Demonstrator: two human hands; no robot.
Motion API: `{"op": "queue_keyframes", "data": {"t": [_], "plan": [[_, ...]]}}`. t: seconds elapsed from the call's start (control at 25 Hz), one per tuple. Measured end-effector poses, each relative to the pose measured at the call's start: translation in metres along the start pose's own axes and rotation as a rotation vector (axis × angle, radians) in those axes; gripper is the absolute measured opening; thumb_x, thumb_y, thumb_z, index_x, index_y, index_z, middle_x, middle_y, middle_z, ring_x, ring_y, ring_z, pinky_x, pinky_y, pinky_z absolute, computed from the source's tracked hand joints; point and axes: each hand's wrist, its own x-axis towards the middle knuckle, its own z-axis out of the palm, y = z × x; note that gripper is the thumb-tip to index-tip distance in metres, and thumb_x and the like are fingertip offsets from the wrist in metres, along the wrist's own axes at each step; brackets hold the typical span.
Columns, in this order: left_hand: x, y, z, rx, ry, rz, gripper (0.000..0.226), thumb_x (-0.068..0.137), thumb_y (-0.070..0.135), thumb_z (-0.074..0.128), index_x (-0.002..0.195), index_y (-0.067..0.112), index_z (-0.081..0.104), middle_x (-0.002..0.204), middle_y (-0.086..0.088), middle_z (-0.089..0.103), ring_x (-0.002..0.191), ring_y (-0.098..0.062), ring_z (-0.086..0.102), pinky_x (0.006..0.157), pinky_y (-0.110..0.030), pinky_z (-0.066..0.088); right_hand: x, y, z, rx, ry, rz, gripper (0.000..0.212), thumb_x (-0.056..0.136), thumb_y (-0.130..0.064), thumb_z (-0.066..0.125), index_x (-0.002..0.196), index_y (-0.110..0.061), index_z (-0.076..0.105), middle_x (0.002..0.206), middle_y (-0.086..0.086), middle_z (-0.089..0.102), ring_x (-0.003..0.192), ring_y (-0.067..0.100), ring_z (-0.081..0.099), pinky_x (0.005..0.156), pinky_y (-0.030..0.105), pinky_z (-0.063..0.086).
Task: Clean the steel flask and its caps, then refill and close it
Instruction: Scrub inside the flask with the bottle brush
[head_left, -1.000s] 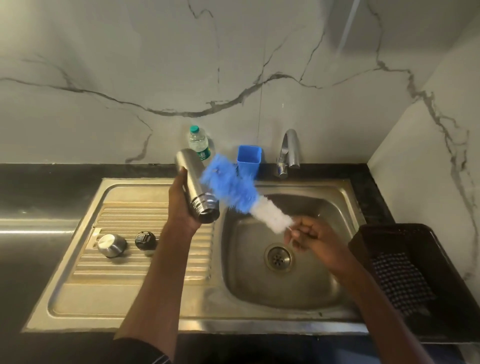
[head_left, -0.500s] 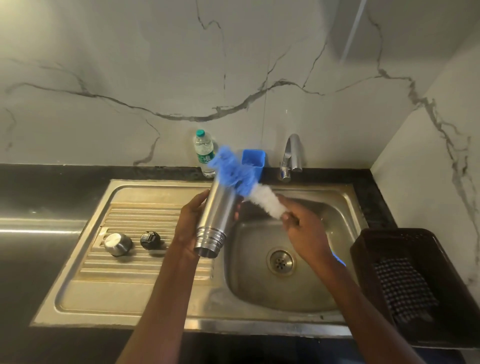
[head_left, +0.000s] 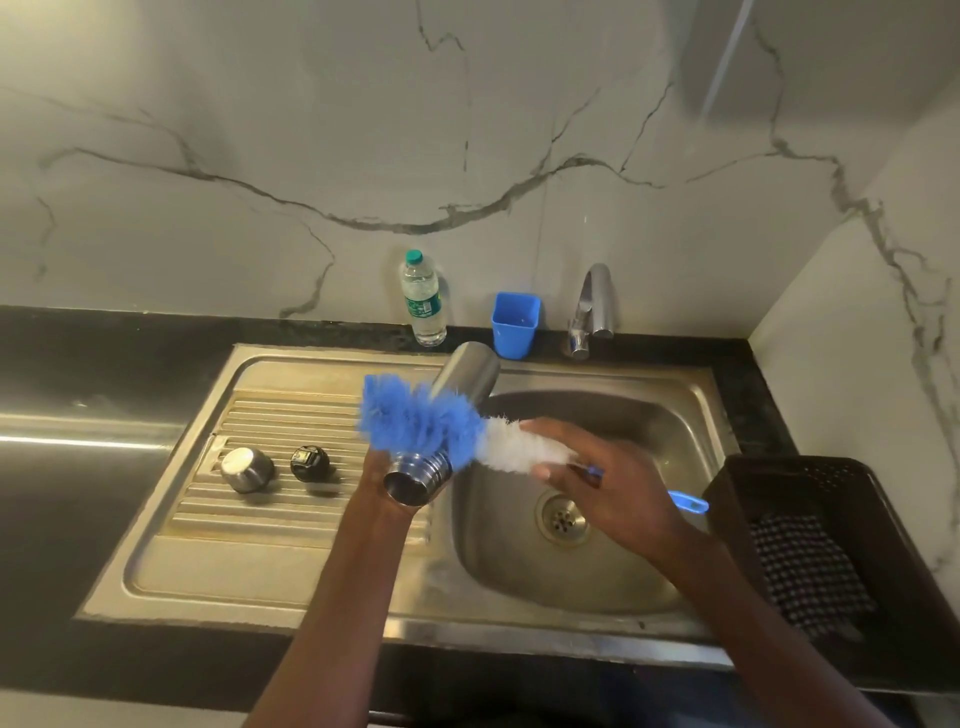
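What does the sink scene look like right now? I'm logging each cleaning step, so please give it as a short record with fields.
flask: steel flask, uncapped, tilted, mouth toward the camera
left hand: left hand holds the flask near its mouth
right hand: right hand grips the bottle brush
brush position: bristles across the flask's outside
caps: steel cap and black cap on the drainboard
tap: no water visible

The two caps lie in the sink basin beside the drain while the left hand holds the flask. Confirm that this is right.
Not quite. The head view shows the steel cap and the black cap on the ribbed drainboard, left of the basin, not beside the drain. The left hand does hold the flask.
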Motion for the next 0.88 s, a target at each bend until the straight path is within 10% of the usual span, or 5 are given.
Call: {"op": "queue_keyframes", "data": {"t": [0.2,0.36,0.56,0.8,0.88], "plan": [[-0.006,0.01,0.022,0.06,0.073,-0.34,0.071,0.095,0.036,0.066,0.151,-0.004,0.049,0.148,-0.025,0.054,0.136,-0.031,0.049,0.119,-0.036,0.034,0.024,0.023,0.001,-0.071,0.245,0.264,0.042,0.091,-0.058,0.062,0.133,-0.057,0.054,0.117,-0.013,0.076,0.104,0.013,0.073,0.093,0.041,0.058],[-0.02,-0.007,0.008,0.079,0.34,-0.002,0.109,0.004,0.048,0.103,0.102,0.012,0.072,0.083,-0.011,0.08,0.077,-0.024,0.08,0.088,-0.047,0.061,-0.005,-0.001,0.011,-0.196,0.156,-0.146,0.043,0.097,-0.058,0.057,0.135,-0.039,0.06,0.125,-0.019,0.071,0.092,0.004,0.071,0.082,0.024,0.055],[-0.009,0.008,0.028,0.36,0.27,-0.15,0.074,0.096,0.036,0.061,0.156,-0.003,0.042,0.153,-0.024,0.047,0.139,-0.028,0.046,0.126,-0.033,0.03,0.026,0.015,0.015,-0.145,0.257,0.274,0.037,0.101,-0.044,0.058,0.138,-0.04,0.051,0.113,-0.004,0.075,0.094,0.026,0.073,0.081,0.044,0.059],[-0.035,-0.01,-0.019,0.212,0.412,-0.03,0.072,0.032,0.048,0.104,0.094,0.018,0.085,0.092,-0.005,0.082,0.084,-0.019,0.08,0.075,-0.039,0.065,-0.007,0.005,0.016,-0.268,0.066,-0.207,0.043,0.1,-0.055,0.051,0.139,-0.036,0.055,0.089,-0.015,0.07,0.072,0.009,0.064,0.067,0.023,0.048],[-0.03,0.0,-0.001,0.338,0.386,-0.081,0.068,0.063,0.051,0.095,0.118,0.013,0.08,0.114,-0.01,0.079,0.098,-0.02,0.078,0.088,-0.036,0.063,0.007,0.013,0.018,-0.24,0.153,-0.077,0.039,0.1,-0.05,0.056,0.138,-0.039,0.053,0.087,-0.012,0.071,0.073,0.012,0.066,0.068,0.022,0.046]]}}
